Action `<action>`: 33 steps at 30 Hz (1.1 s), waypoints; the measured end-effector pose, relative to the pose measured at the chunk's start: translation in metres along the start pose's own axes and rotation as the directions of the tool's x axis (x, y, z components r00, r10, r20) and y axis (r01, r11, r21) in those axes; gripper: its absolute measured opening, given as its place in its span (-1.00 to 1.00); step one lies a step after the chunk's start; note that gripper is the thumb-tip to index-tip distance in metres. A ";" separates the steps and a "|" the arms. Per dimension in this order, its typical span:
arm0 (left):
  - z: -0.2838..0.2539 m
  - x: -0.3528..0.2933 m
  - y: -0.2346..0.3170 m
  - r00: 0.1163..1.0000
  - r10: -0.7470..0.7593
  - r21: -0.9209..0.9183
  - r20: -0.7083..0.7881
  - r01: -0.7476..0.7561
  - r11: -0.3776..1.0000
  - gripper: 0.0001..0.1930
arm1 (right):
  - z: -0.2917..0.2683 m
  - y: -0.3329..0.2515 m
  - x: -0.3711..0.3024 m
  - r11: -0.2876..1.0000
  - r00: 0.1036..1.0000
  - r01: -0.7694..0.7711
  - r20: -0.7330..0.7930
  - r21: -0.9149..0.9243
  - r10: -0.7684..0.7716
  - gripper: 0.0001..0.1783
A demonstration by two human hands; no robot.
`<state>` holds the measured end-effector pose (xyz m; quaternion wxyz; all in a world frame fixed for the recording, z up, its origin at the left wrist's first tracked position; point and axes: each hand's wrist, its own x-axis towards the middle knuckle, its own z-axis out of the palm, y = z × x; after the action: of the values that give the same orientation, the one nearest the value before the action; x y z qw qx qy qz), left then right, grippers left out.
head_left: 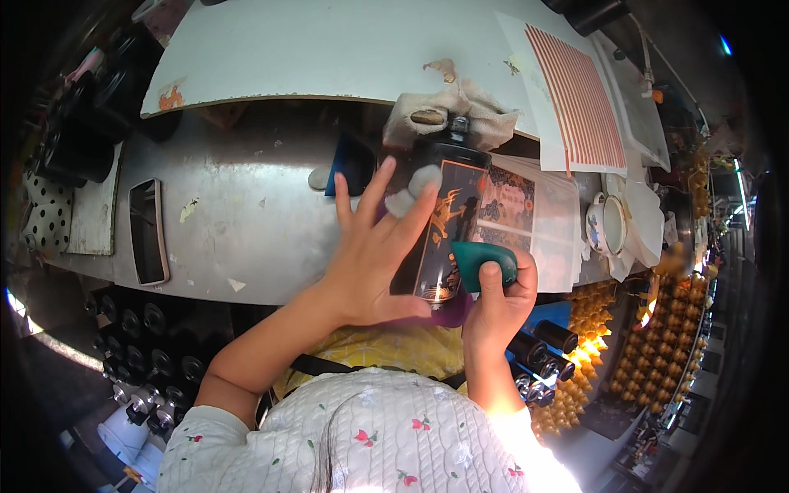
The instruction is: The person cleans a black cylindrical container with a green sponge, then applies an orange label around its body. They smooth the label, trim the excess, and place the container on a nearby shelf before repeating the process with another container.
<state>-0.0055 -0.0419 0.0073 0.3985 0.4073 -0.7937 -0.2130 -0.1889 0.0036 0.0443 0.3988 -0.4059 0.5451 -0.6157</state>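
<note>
A black bottle point(450, 222) with an orange and gold design lies in front of me, its neck pointing away. My left hand point(370, 251) is spread along its left side, the index fingertip touching near the label and the thumb by the base. Between the thumb and fingers of my right hand point(503, 300) is a flat teal scraper point(483, 264), its edge against the lower right of the bottle. White round pieces point(425, 176) sit beside the bottle near my left fingers; their kind is unclear. Past the left fingertips stands a dark blue flat piece point(352, 167).
A crumpled white cloth point(493, 111) lies beyond the bottle's neck. Printed sheets point(555, 222) are stacked to the right, near an enamel cup point(606, 223). At left rests a phone point(149, 232). Black bottles point(555, 337) and gold spiky pieces point(588, 329) are below right.
</note>
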 end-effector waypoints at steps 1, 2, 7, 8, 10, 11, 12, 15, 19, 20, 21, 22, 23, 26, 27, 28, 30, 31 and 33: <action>0.002 -0.012 0.003 0.999 -0.031 -0.017 0.016 0.031 0.999 0.26 | 0.001 -0.007 0.003 1.000 0.999 0.001 0.032 -0.015 0.000 -0.71; 0.005 -0.028 0.007 0.998 -0.061 -0.033 0.033 0.062 0.998 0.27 | 0.000 -0.016 0.009 0.975 0.972 0.161 0.194 -0.154 -0.130 -0.72; 0.007 -0.056 0.025 0.987 -0.149 -0.076 0.051 0.153 0.985 0.25 | 0.037 -0.050 0.080 0.739 0.791 0.532 0.555 -0.414 -0.258 -0.75; 0.006 -0.053 0.029 0.987 -0.153 -0.064 0.041 0.155 0.986 0.24 | 0.046 -0.050 0.094 0.770 0.851 0.465 0.462 -0.437 -0.251 -0.73; 0.010 -0.050 0.024 0.982 -0.172 0.036 0.083 0.169 0.985 0.30 | 0.058 -0.060 0.109 0.604 0.723 0.681 0.513 -0.414 -0.463 -0.77; 0.012 -0.049 0.022 0.978 -0.181 0.086 0.101 0.173 0.981 0.32 | 0.059 -0.062 0.107 0.417 0.577 0.817 0.569 -0.399 -0.586 -0.78; 0.012 -0.046 0.020 0.978 -0.200 0.050 0.059 0.197 0.979 0.26 | 0.052 -0.058 0.099 0.295 0.415 0.909 0.690 -0.293 -0.593 -0.75; 0.015 -0.040 0.011 0.987 -0.163 0.051 -0.011 0.164 0.985 0.16 | 0.009 -0.036 0.032 0.178 0.199 0.977 0.811 -0.119 -0.551 -0.65; 0.014 -0.036 0.012 0.986 -0.160 0.091 -0.049 0.164 0.982 0.13 | -0.017 -0.042 0.008 0.523 0.477 0.829 0.741 -0.200 -0.473 -0.66; 0.010 -0.037 0.013 0.986 -0.165 0.097 -0.031 0.167 0.981 0.16 | -0.020 -0.033 0.013 0.477 0.508 0.841 0.676 -0.254 -0.534 -0.66; 0.010 -0.037 0.009 0.988 -0.157 0.113 -0.012 0.157 0.981 0.18 | -0.024 -0.029 0.016 0.426 0.528 0.846 0.606 -0.320 -0.595 -0.67; 0.013 -0.038 0.005 0.989 -0.150 0.131 0.007 0.148 0.980 0.20 | -0.030 -0.028 0.008 0.473 0.506 0.837 0.715 -0.274 -0.482 -0.67; 0.014 -0.038 0.003 0.989 -0.144 0.149 0.023 0.139 0.979 0.22 | -0.035 -0.029 -0.001 0.533 0.512 0.810 0.740 -0.246 -0.437 -0.67; 0.006 -0.035 0.004 0.987 -0.138 0.152 0.083 0.124 0.981 0.23 | -0.045 -0.019 -0.003 0.716 0.572 0.677 0.733 -0.168 -0.369 -0.71; 0.004 -0.031 0.003 0.988 -0.125 0.175 0.089 0.108 0.979 0.23 | -0.036 -0.016 0.004 0.753 0.696 0.631 0.566 -0.188 -0.442 -0.78; 0.005 -0.030 0.003 0.984 -0.144 0.144 0.104 0.128 0.981 0.23 | -0.034 -0.020 0.013 0.814 0.746 0.541 0.568 -0.211 -0.348 -0.79; 0.009 -0.033 0.003 0.976 -0.173 0.089 0.131 0.162 0.983 0.23 | -0.022 -0.030 0.034 0.853 0.798 0.456 0.542 -0.254 -0.265 -0.79; 0.008 -0.033 0.003 0.978 -0.165 0.097 0.130 0.154 0.983 0.24 | -0.008 -0.030 0.045 0.845 0.813 0.459 0.512 -0.273 -0.276 -0.78; 0.006 -0.033 0.001 0.980 -0.151 0.107 0.127 0.138 0.985 0.24 | 0.015 -0.028 0.076 0.805 0.838 0.507 0.396 -0.308 -0.376 -0.75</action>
<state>0.0011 -0.0139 -0.0103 0.3073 0.4675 -0.7965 -0.2294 -0.2027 -0.0702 0.0785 0.2326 -0.6887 0.4770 -0.4940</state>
